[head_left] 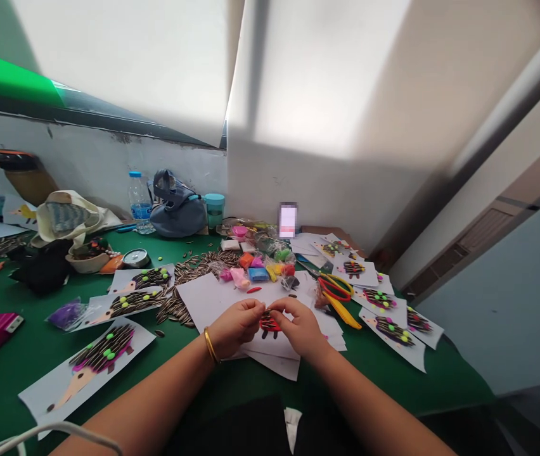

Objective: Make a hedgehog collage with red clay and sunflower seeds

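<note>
My left hand, with a gold bangle at the wrist, is closed, its thumb and fingertips pinched together above a white sheet. My right hand is closed too, its fingertips almost meeting the left ones. Whatever small thing lies between the fingertips is hidden. Below them on the sheet is a red clay shape with dark seeds and small brown feet, partly covered by the fingers. A pile of striped seeds lies left of the sheet. Colourful clay packets sit just beyond my hands.
Finished hedgehog cards lie at left and right. Scissors with red and yellow handles rest right of my hands. A bottle, a blue-grey bag and a teal-lidded cup stand by the wall. A white cable crosses the lower left.
</note>
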Action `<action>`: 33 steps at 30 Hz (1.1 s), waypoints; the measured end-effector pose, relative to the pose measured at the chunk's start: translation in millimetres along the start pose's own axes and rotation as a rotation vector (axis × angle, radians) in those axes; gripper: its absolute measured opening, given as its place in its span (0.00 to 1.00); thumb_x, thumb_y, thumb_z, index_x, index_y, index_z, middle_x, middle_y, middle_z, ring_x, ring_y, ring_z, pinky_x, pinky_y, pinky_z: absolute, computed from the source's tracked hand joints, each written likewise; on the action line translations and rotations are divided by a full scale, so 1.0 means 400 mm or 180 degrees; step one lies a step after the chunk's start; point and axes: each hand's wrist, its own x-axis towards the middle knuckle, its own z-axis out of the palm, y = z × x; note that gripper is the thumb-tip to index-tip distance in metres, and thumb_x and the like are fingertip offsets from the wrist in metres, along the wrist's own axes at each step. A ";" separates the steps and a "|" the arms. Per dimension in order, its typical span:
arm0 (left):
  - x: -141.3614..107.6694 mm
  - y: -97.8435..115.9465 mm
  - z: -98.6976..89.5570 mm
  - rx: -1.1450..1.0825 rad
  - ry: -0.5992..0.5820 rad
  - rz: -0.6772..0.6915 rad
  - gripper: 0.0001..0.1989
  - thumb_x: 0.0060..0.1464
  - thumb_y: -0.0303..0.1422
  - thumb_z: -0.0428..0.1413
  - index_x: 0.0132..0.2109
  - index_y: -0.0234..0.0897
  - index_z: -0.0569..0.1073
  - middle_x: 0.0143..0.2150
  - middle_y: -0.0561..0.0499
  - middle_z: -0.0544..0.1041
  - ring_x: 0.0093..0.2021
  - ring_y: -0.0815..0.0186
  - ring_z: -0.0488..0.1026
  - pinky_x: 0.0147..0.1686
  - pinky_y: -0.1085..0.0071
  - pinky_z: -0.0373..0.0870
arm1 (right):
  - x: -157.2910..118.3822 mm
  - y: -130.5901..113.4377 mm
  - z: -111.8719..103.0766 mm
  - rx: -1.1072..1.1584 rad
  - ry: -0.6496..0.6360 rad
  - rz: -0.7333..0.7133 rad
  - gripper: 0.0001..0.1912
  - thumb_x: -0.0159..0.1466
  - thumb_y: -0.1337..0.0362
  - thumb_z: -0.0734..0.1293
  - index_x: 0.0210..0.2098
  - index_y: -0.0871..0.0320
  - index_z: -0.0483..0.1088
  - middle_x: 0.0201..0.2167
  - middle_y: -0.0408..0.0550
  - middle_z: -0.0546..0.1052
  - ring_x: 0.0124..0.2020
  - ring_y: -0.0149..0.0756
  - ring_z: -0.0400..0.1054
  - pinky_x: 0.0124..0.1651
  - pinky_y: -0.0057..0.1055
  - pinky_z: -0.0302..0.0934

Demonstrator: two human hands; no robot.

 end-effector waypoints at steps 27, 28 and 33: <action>0.018 0.039 -0.061 0.3404 0.1157 0.0835 0.19 0.52 0.45 0.55 0.46 0.37 0.76 0.28 0.53 0.73 0.28 0.65 0.68 0.29 0.71 0.61 | 0.026 0.105 0.004 -0.0140 0.0516 0.0189 0.06 0.63 0.63 0.64 0.33 0.55 0.72 0.35 0.46 0.75 0.40 0.38 0.67 0.43 0.33 0.60; 0.016 0.045 -0.071 0.3763 0.1130 0.0701 0.23 0.51 0.45 0.56 0.51 0.39 0.75 0.30 0.52 0.75 0.30 0.63 0.70 0.30 0.70 0.62 | 0.024 0.118 0.005 -0.0241 0.0559 0.0164 0.06 0.63 0.63 0.63 0.33 0.55 0.72 0.36 0.46 0.75 0.41 0.39 0.67 0.44 0.34 0.60; 0.005 0.054 -0.083 0.4856 0.0680 0.0088 0.40 0.42 0.48 0.63 0.62 0.43 0.66 0.48 0.45 0.78 0.46 0.53 0.74 0.41 0.67 0.66 | 0.014 0.146 0.004 -0.0629 0.0587 -0.0047 0.06 0.62 0.66 0.63 0.34 0.56 0.72 0.37 0.49 0.74 0.44 0.41 0.66 0.50 0.38 0.58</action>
